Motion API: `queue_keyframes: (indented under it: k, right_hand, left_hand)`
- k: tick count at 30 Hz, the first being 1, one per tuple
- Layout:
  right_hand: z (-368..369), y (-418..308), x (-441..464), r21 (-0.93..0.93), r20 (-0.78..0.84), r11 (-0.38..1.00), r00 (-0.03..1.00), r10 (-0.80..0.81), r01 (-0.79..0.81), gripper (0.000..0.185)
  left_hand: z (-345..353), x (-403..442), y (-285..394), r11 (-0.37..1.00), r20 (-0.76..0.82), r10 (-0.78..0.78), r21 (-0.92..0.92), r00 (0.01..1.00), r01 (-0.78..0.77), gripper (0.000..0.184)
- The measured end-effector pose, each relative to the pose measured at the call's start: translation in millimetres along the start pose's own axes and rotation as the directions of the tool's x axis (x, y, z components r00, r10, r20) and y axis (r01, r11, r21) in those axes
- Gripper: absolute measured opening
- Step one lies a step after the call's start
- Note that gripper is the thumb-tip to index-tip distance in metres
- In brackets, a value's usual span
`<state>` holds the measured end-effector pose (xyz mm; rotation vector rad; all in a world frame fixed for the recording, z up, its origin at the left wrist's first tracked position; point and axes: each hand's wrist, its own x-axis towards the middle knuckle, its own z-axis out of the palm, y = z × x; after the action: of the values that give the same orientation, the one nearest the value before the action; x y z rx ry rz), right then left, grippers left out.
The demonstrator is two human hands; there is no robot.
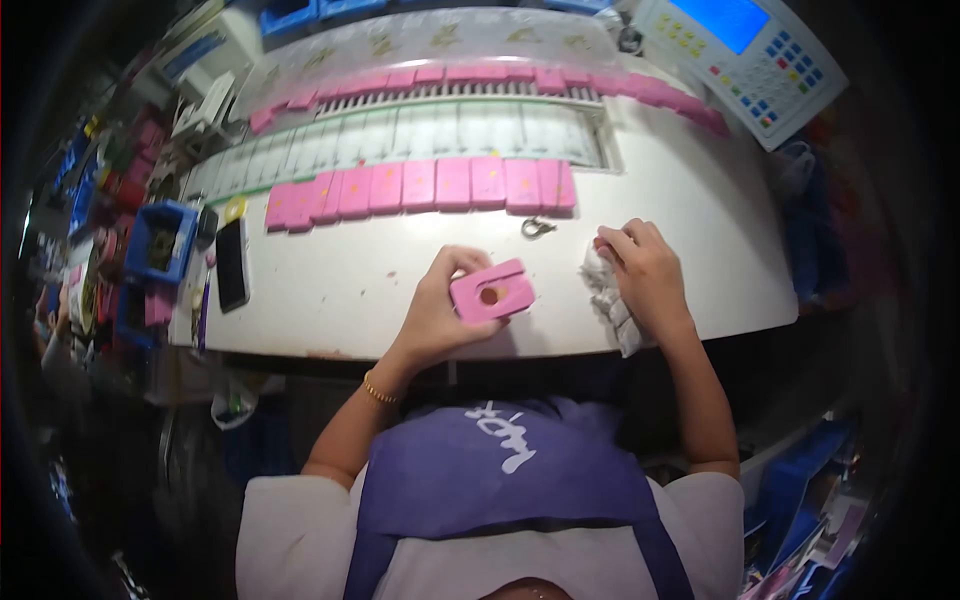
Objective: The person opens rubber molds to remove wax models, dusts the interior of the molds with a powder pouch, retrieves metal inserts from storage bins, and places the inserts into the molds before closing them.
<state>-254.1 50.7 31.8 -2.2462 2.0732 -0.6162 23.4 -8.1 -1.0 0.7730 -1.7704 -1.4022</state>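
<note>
My left hand (440, 305) is closed around a pink block (512, 287), held just above the white table near its front edge. The block has a round hole showing a reddish-brown inside and a narrow slot along one side. Over to the right, my right hand (648, 275) has its fingers curled on a crumpled white cloth (606, 300) that lies on the table. A small reddish spot shows at its fingertips; I cannot make out what it is. Between the hands, farther back, lies a small metal clasp-like item (538, 228).
A row of pink blocks (420, 185) stands before a glass-covered panel (380, 140); more pink blocks (430, 74) line its far side. A phone (232, 264) lies at left, beside blue bins (162, 242). At the back right is a keypad unit with a blue screen (745, 60).
</note>
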Motion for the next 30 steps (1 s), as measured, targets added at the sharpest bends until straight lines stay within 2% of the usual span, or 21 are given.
queue_keyframes:
  k: [1,2,3,4,6,9,15,18,20,22,24,27,30]
  right_hand:
    - [0.7,-4.9,0.2,-0.123,0.001,0.991,0.999,-0.045,0.045,0.019]
    - [0.9,-6.2,1.1,-0.142,-0.008,0.985,0.995,-0.098,0.096,0.016]
    - [1.1,-12.2,1.5,0.128,-0.047,0.992,0.999,-0.014,0.02,0.015]
    - [-0.9,-19.6,2.2,0.387,-0.062,0.921,0.995,0.079,-0.049,0.014]
    - [-8.3,-43.1,2.7,0.786,-0.008,0.603,0.973,0.231,-0.137,0.012]
    - [-26.7,-78.5,6.0,0.754,0.117,0.651,0.993,0.0,-0.088,0.013]
    - [-0.8,-81.9,9.6,0.619,0.248,0.768,0.969,0.01,-0.167,0.015]
    - [0.7,-82.4,9.7,0.597,0.176,0.798,0.984,-0.029,-0.084,0.021]
    - [9.3,-89.7,12.2,0.644,-0.009,0.764,0.997,0.075,-0.051,0.027]
    - [12.1,-90.8,11.8,0.727,0.06,0.672,0.988,0.142,-0.14,0.031]
    - [10.5,-84.7,8.9,0.778,0.37,0.502,0.921,0.121,-0.378,0.032]
    - [23.1,-75.7,5.9,0.817,0.284,0.5,0.955,0.087,-0.288,0.027]
    - [25.8,-78.7,4.5,0.791,0.205,0.567,0.973,0.107,-0.229,0.025]
  left_hand:
    - [0.0,2.3,1.7,0.999,0.004,0.009,0.035,1.0,-0.009,0.049]
    - [0.2,3.5,-1.3,0.999,0.009,0.016,0.047,1.0,-0.017,0.05]
    - [0.8,1.9,-0.3,0.998,0.02,0.013,0.068,1.0,-0.014,0.049]
    - [1.4,1.9,3.1,0.996,0.031,0.014,0.089,0.999,-0.017,0.048]
    - [5.0,3.8,2.4,0.989,0.01,0.058,0.138,0.998,-0.059,0.045]
    - [5.1,6.8,3.6,0.961,0.036,0.101,0.255,0.994,-0.107,0.04]
    - [5.1,5.2,-0.6,0.912,0.079,0.207,0.345,0.975,-0.221,0.036]
    - [7.2,6.0,1.1,0.902,0.064,0.224,0.366,0.973,-0.231,0.035]
    - [8.2,9.5,1.5,0.894,0.063,0.282,0.344,0.957,-0.286,0.036]
    - [8.0,9.2,3.2,0.877,0.086,0.292,0.374,0.952,-0.303,0.036]
    - [6.5,7.0,5.8,0.844,0.138,0.253,0.453,0.958,-0.288,0.038]
    - [12.0,5.9,0.2,0.799,0.095,0.338,0.497,0.936,-0.339,0.04]
    - [14.4,4.8,2.9,0.767,0.061,0.358,0.55,0.932,-0.331,0.04]
